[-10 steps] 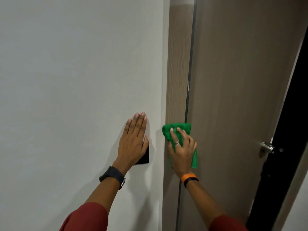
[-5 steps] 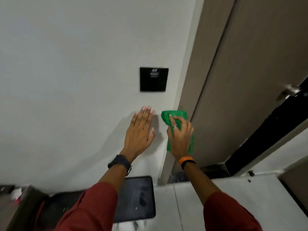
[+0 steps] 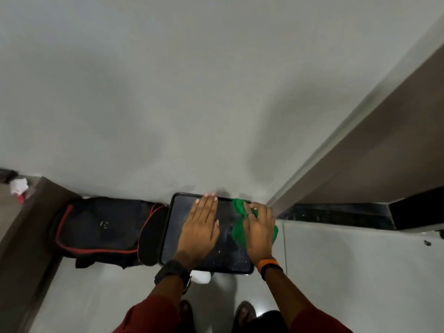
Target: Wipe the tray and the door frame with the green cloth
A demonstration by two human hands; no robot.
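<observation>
Tray (image 3: 173, 234): dark, rectangular with rounded corners, lying at the foot of the pale wall (image 3: 168, 92); its textured face is speckled with light spots.
Left hand (image 3: 200, 227): fingers spread flat, palm down over the left-middle part of the tray, holding nothing; whether the palm presses on the tray or hangs just above it cannot be told.
Right hand (image 3: 259, 228): laid flat over the green cloth, fingers bearing on it rather than pinching it; a ring shows on one finger.
Green cloth (image 3: 239, 228): bunched at the tray's right side, under the right hand, with folds showing past the fingers and beside the palm.
Door frame (image 3: 319, 162): pale edge running up and away to the right of the tray, apart from both hands.
Door (image 3: 384, 140): brown panel just beyond the frame.
Bag (image 3: 101, 227): black with red piping, on the floor touching the tray's left edge.
Watch (image 3: 171, 272): black, on the left wrist, at the tray's near edge.
Wristband (image 3: 270, 265): orange and black, on the right wrist, at the tray's near right corner.
Floor (image 3: 348, 272): light glossy tiles to the right of the tray.
Sleeves: dark red, nearer the camera than the tray.
</observation>
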